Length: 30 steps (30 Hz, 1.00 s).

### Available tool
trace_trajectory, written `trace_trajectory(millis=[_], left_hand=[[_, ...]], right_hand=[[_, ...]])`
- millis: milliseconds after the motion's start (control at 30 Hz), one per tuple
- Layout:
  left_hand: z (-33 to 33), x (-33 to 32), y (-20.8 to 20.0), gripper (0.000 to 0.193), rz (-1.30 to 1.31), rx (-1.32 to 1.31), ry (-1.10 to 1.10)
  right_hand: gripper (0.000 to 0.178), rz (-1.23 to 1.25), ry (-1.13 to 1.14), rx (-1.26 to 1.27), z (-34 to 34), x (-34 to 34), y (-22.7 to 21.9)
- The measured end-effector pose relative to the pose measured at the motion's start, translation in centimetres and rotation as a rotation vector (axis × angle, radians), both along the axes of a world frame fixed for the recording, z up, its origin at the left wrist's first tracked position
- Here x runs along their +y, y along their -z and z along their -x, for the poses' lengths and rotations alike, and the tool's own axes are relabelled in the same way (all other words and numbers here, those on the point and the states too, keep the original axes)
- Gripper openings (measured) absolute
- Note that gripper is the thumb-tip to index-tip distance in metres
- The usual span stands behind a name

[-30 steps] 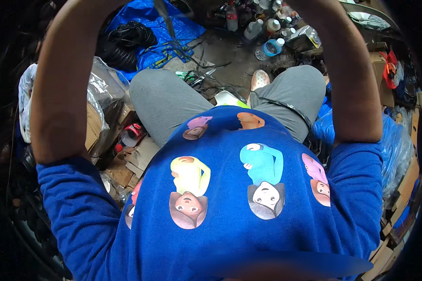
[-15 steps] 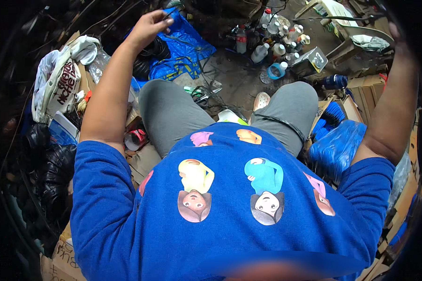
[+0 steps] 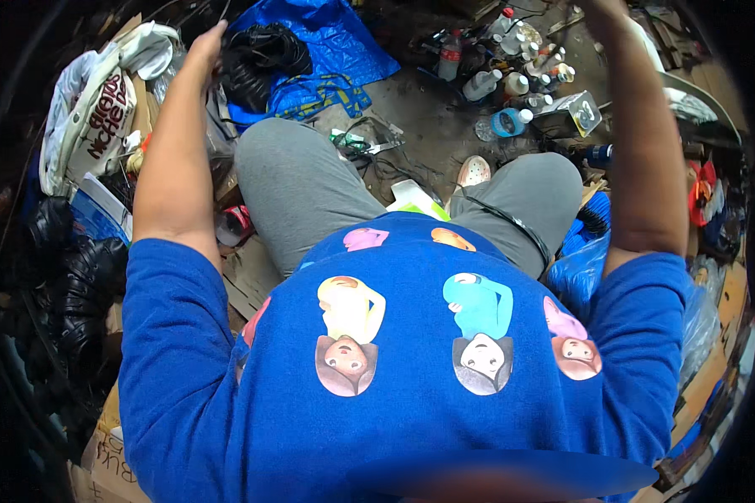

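My left hand (image 3: 206, 50) is raised at the upper left, its fingers pinched together on a thin dark strand (image 3: 226, 10) that runs up out of the picture. Beside it, a bundle of black cable (image 3: 268, 52) lies on a blue plastic sheet (image 3: 344, 38). My right hand (image 3: 602, 7) reaches the top edge, where its fingers are cut off. A dark strand (image 3: 569, 29) hangs close to that hand; whether it is gripped there is hidden. Another black cable (image 3: 512, 220) lies across my right thigh.
Several plastic bottles (image 3: 482, 84) stand ahead, with a blue-labelled bottle (image 3: 508, 123) nearest. A white printed bag (image 3: 101, 109) lies at the left above black corrugated hose (image 3: 88, 306). A crushed red can (image 3: 235, 225), cardboard (image 3: 713, 360) and a blue plastic bag (image 3: 577, 272) surround me.
My left hand has moved left and away from above the blue sheet, uncovering more of the black bundle. My right arm has swung inward, taking the hand up and left to the top edge.
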State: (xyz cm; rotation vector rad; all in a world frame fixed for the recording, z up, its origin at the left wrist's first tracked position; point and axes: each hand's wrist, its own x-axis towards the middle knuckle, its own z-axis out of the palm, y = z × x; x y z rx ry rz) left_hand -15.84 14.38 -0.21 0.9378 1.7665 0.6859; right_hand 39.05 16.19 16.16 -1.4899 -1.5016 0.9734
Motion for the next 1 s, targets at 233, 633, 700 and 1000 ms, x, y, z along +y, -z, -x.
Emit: trace_trajectory(millis=[233,633,700,1000], left_hand=[[-4.9,0.7,4.1,0.023,-0.205,-0.432,-0.089],[-7.0,0.1,1.9,0.040,-0.390,-0.334,0.068],[-8.1,-1.2,-0.3,0.041,-0.381,-0.225,-0.040],[-7.3,0.2,1.7,0.022,-0.381,0.003,-0.114]], right_hand=[[0.042,-0.104,-0.475,-1.090,21.5,-3.6,11.3],[0.027,0.517,-0.665,-1.055,9.8,-9.8,43.0],[0.027,0.621,-0.686,-1.026,11.7,-10.9,44.0],[0.020,0.414,-0.784,-0.956,17.5,-14.2,48.2]])
